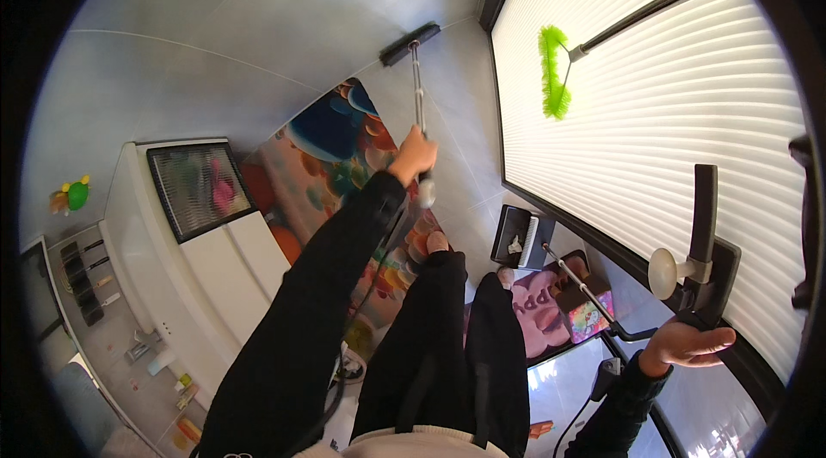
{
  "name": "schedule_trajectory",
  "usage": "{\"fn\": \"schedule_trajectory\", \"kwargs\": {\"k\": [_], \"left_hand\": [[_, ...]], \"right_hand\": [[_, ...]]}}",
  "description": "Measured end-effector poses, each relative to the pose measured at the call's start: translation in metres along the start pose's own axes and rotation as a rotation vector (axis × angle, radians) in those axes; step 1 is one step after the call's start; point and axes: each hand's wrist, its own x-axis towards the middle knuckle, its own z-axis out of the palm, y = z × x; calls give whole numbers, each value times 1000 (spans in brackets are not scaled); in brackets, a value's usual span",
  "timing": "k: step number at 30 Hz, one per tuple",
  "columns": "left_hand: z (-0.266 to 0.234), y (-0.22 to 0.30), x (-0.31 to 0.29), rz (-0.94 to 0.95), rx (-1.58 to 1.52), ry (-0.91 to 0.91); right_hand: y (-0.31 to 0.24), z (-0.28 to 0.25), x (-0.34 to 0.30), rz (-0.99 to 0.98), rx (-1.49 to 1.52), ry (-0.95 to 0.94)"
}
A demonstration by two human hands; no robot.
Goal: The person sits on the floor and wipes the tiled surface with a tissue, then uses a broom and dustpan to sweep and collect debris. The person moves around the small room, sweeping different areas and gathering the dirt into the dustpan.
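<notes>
1. Metal pole [419, 88] of a floor brush is gripped by the left hand [416, 155], fingers wrapped fully round it near its upper end; the black brush head [409, 43] sits on the grey tiled floor [258, 36] close to the window frame.
2. Right hand [686, 344] is open, palm flat, fingers spread, resting under or against a black window handle [705, 243]; holds nothing closed that I can see.
3. Colourful patterned rug [331, 148] lies on the floor just left of the pole, running under the person's feet [437, 243].
4. White unit [198, 269] with a dark grille panel [191, 188] stands left of the rug, near the left arm.
5. Black dustpan with small brush [516, 238] and its long handle lies just right of the feet, beside a pink cushion [538, 312].
6. Green fluffy duster [553, 71] on a dark pole hangs against the white window blind [671, 114], well apart from both hands.
7. Green toy [77, 194] sits far left on the floor.
</notes>
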Motion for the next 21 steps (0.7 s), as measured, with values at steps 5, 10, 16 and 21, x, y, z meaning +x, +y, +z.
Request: {"fn": "schedule_trajectory", "kwargs": {"k": [5, 10, 16, 21], "left_hand": [[79, -12, 71, -12, 25, -141], [93, -5, 52, -2, 124, -71], [45, -26, 28, -25, 265, -115], [10, -96, -63, -47, 412, -186]], "right_hand": [[-28, -2, 2, 385, 216, -47], [-42, 1, 10, 310, 145, -42], [-40, 4, 9, 370, 186, -34], [-28, 0, 8, 376, 332, -103]]}}
